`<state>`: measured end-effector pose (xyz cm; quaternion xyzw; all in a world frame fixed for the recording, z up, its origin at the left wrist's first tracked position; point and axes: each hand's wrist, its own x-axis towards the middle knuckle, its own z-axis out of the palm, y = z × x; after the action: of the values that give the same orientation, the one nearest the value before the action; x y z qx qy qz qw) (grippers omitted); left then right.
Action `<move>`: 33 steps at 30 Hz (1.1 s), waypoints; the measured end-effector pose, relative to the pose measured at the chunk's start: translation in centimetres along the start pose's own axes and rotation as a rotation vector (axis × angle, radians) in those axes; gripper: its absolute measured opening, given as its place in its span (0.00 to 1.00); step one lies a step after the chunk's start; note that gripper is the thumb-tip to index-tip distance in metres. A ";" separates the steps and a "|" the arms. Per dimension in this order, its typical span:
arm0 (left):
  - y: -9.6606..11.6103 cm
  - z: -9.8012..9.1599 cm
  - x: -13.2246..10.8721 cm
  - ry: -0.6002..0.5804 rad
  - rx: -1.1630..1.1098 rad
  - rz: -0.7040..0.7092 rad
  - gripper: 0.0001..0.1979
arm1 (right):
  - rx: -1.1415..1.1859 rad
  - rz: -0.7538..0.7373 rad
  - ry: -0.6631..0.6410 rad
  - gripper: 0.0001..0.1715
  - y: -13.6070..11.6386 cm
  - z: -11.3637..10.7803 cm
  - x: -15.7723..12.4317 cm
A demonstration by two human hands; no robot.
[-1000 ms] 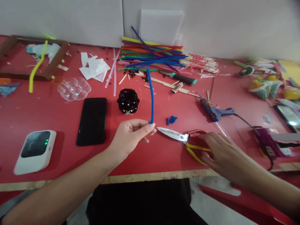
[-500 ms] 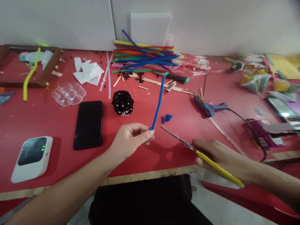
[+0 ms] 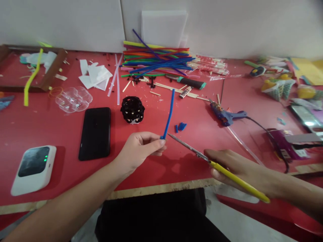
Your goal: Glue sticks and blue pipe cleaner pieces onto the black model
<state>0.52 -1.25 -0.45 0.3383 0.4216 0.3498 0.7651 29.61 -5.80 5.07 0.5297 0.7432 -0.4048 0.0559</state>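
Observation:
My left hand (image 3: 141,149) pinches the lower end of a long blue straw (image 3: 169,112), which slants up and away over the red table (image 3: 176,161). In my right hand (image 3: 234,169) are yellow-handled scissors (image 3: 199,153), lifted off the table, their blade tips just right of the straw's pinched end. A few short blue straw pieces (image 3: 180,127) lie on the table just behind the blades. A small black woven cup-like piece (image 3: 132,110) stands further left.
A heap of coloured straws (image 3: 156,58) lies at the back. A black phone (image 3: 95,132) and a white device with green lights (image 3: 34,168) are on the left. A blue glue gun (image 3: 225,116) with its cord, a clear tray (image 3: 73,99) and paper scraps are scattered around.
My right hand has picked the scissors up off the table and turned them edge-on toward the straw. The straw has tilted to the right and lowered slightly.

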 end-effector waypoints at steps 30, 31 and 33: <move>0.6 0.0 -0.2 -0.056 0.116 -0.127 0.05 | 0.010 -0.043 -0.168 0.25 -1.5 -1.4 2.1; 0.5 0.0 -0.2 -0.062 0.117 -0.128 0.05 | 0.019 -0.054 -0.167 0.26 -1.6 -1.5 2.0; 0.5 0.1 -0.2 -0.074 0.116 -0.130 0.05 | 0.023 -0.089 -0.122 0.29 -1.8 -1.5 1.9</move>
<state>0.35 -1.18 0.09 0.3668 0.4337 0.2616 0.7804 27.80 -3.60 6.02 0.4711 0.7567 -0.4467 0.0770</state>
